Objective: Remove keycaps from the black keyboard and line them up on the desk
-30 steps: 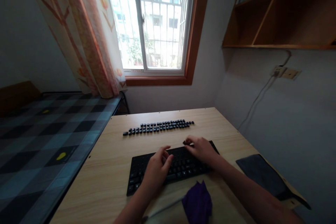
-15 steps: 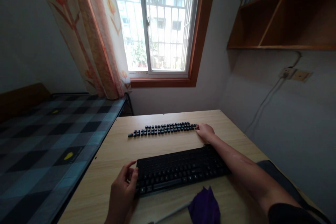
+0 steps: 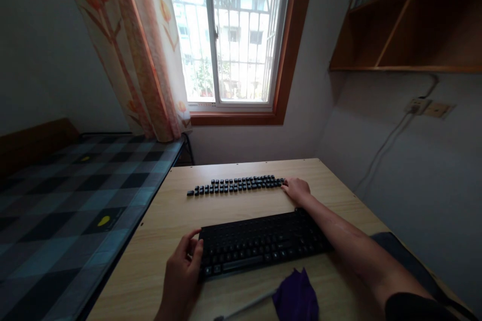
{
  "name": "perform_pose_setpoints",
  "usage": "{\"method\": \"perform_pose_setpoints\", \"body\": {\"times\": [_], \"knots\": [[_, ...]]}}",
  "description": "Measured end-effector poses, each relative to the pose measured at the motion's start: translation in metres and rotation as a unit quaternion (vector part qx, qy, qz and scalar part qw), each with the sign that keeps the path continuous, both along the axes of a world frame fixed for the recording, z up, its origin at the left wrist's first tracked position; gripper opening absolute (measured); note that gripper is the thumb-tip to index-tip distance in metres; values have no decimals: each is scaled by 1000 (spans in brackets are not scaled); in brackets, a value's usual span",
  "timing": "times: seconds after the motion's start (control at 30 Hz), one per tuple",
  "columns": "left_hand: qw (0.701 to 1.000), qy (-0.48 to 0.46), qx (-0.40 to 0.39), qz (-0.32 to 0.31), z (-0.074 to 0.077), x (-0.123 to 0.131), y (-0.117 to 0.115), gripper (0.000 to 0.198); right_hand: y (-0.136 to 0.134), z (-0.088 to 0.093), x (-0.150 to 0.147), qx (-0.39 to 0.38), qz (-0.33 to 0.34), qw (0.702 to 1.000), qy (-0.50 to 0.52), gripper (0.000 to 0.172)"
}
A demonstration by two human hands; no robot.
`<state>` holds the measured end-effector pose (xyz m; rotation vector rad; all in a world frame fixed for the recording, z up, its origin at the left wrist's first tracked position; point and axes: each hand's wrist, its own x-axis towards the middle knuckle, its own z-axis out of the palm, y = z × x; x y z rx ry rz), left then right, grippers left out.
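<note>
A black keyboard (image 3: 259, 246) lies at a slant on the wooden table, its upper rows bare of keycaps. My left hand (image 3: 184, 263) grips its left edge, thumb in front and fingers curled behind. Beyond the keyboard, loose black keycaps (image 3: 235, 186) stand in rows. At the right end of these rows is my right hand (image 3: 297, 190), its fingertips closed on a keycap (image 3: 283, 182) that they partly hide. My right forearm passes over the keyboard's right end and covers part of it.
A purple cloth (image 3: 296, 297) and a thin rod-like tool (image 3: 248, 304) lie in front of the keyboard. A dark flat item (image 3: 399, 256) rests at the table's right side. To the left is a bed with a checked cover (image 3: 124, 185); a shelf (image 3: 406, 67) hangs on the right wall.
The camera view has shifted slightly, so everything appears a little further right. Both hands keep nearly the same places at the keyboard and the keycaps.
</note>
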<state>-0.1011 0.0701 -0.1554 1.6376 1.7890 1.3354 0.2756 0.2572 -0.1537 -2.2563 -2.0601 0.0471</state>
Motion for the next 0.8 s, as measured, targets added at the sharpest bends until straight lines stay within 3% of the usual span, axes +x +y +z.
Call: {"method": "perform_pose_setpoints", "body": {"times": [0.37,0.5,0.6,0.7,0.77,0.8], "knots": [[1000,-2,3,2,5,3,0,44,-8,10,-5,14,-1,1000,24,31],[1000,-1,-7,-6,1,1,1,44,-13,27,1,45,-10,998,46,31],[1000,11,-4,-10,-4,-1,1,41,-21,61,13,95,-14,993,72,35],[999,28,6,-17,-7,-1,1,37,-50,117,30,177,9,977,117,38],[999,41,24,-24,-4,6,-1,34,-86,159,43,338,88,907,236,37],[998,47,36,-29,2,11,-3,32,-107,178,50,381,133,875,266,35]]}}
